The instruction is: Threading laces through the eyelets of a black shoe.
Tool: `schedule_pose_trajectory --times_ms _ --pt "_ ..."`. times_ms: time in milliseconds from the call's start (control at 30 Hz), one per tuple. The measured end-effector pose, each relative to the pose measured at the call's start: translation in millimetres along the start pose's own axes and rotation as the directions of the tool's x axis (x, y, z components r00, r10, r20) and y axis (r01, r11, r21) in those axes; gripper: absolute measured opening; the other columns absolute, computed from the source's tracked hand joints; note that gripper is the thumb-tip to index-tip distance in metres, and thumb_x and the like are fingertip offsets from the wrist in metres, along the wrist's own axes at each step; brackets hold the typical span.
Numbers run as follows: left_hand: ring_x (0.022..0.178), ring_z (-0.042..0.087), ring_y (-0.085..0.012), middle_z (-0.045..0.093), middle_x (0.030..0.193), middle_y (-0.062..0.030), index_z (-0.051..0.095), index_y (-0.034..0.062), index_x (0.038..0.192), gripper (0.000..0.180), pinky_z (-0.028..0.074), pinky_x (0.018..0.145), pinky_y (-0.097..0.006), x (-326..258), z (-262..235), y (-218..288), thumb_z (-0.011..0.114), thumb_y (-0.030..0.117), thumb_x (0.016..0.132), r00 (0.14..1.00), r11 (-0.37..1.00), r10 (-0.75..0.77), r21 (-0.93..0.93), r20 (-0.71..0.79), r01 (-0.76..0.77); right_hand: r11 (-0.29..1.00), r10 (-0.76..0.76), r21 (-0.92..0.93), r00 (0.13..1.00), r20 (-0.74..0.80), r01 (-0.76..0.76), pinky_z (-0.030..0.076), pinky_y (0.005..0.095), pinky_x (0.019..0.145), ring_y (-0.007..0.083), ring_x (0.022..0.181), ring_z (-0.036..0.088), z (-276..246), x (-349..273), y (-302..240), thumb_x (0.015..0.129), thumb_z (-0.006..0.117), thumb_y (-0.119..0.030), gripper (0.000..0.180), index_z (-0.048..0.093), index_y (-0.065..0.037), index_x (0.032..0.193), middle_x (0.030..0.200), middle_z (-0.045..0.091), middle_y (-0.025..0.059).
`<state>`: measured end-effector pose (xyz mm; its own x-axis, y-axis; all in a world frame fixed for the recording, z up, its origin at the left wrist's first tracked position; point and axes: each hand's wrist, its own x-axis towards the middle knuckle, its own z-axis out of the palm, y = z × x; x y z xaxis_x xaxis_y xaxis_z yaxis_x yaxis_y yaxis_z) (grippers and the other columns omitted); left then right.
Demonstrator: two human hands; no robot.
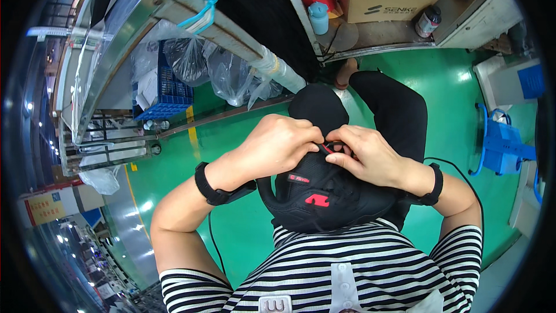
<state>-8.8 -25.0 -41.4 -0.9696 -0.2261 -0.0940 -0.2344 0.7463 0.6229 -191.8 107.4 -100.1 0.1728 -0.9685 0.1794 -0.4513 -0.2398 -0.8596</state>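
Note:
A black fabric bag [341, 211] with a small red label and a red emblem lies across my lap, against my striped shirt. My left hand [282, 144] pinches the left end of a thin black strip with a red edge [328, 149] at the top of the bag. The thumb and fingers of my right hand [366, 153] close on the same strip from the right. The two hands nearly meet. Part of the strip is hidden under the fingers. A black loop of strap [264, 190] hangs beside my left wrist.
Ahead on the left stands a metal-framed bench [217, 29], with clear plastic bags [223, 72] and a blue crate [174, 90] beneath it. A cardboard box [385, 6], a light-blue bottle [318, 18] and a dark jar [428, 21] sit on a low shelf. A blue stool [503, 146] is at the right.

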Motion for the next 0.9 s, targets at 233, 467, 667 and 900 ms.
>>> schedule_pose_trajectory --times_ms 233,467,667,900 --pt "0.076 0.066 -0.0315 0.067 0.083 -0.0108 0.067 0.0047 0.089 0.012 0.051 0.066 -0.041 3.8 2.3 -2.1 0.069 0.01 0.079 0.999 0.999 -0.031 0.028 -0.038 0.032 0.93 0.005 -0.366 0.999 -0.05 -0.023 0.05 0.039 0.063 0.0299 0.076 0.062 5.4 -0.1 -12.4 0.08 0.074 -0.022 0.028 0.059 -0.001 0.092 0.081 0.06 0.0116" --pt "0.077 0.065 -0.0327 0.067 0.082 -0.0105 0.067 0.0052 0.089 0.011 0.051 0.067 -0.042 -1.8 6.8 -7.4 0.068 0.009 0.079 0.998 0.999 -0.009 0.036 -0.069 0.011 0.9 -0.098 -0.43 0.994 -0.046 0.069 0.05 0.0386 0.064 0.0287 0.074 0.061 15.0 5.0 -13.0 0.078 0.071 -0.013 0.022 0.06 -0.001 0.093 0.079 0.058 0.0107" --pt "0.077 0.066 -0.0319 0.067 0.078 -0.0109 0.067 0.0061 0.084 0.01 0.052 0.067 -0.043 -4.9 9.5 -7.8 0.066 0.015 0.08 0.995 0.998 0.009 0.065 -0.096 -0.003 0.9 -0.091 -0.43 0.995 -0.029 0.07 0.051 0.0382 0.065 0.0286 0.072 0.062 17.0 5.0 -11.3 0.076 0.07 -0.011 0.023 0.06 -0.001 0.093 0.079 0.059 0.0106" --pt "0.075 0.065 -0.0305 0.065 0.078 -0.0094 0.066 0.0069 0.086 0.008 0.051 0.066 -0.042 -5.7 15.4 -11.5 0.066 0.012 0.079 0.993 0.999 0.011 0.039 -0.122 -0.006 0.921 -0.19 -0.359 0.979 -0.08 0.15 0.047 0.0379 0.055 0.0286 0.062 0.059 18.9 4.1 -1.0 0.073 0.071 -0.006 0.019 0.061 -0.001 0.088 0.07 0.056 0.0103"
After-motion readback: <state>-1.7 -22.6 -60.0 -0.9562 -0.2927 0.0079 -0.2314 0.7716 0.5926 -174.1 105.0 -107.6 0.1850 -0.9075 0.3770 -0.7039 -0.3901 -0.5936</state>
